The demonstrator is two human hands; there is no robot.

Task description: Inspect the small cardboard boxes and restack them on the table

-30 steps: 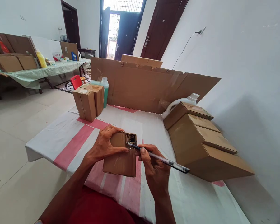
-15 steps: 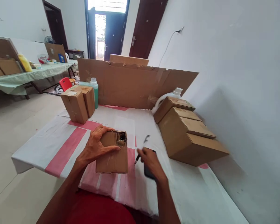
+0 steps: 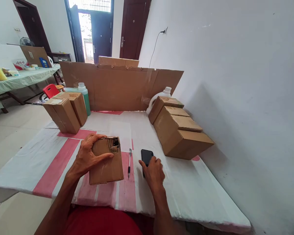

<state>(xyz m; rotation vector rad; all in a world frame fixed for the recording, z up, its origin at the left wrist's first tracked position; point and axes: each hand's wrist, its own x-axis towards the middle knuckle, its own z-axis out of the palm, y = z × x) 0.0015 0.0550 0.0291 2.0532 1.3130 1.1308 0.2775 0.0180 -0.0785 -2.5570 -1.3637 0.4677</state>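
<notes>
- Cardboard box (image 3: 106,169): one, clamped by fingers of left hand (image 3: 88,156)
- Pen (image 3: 129,163): one, right of those fingers
- Phone (image 3: 146,155): one, partly covered by right hand (image 3: 155,173), fingers apart
- Stacked boxes (image 3: 177,142): four, beyond right fingers

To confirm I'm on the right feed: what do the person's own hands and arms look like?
The left hand and right hand wear no gloves. The forearms show no sleeves or cables. Red clothing shows at the bottom, between them.
</notes>
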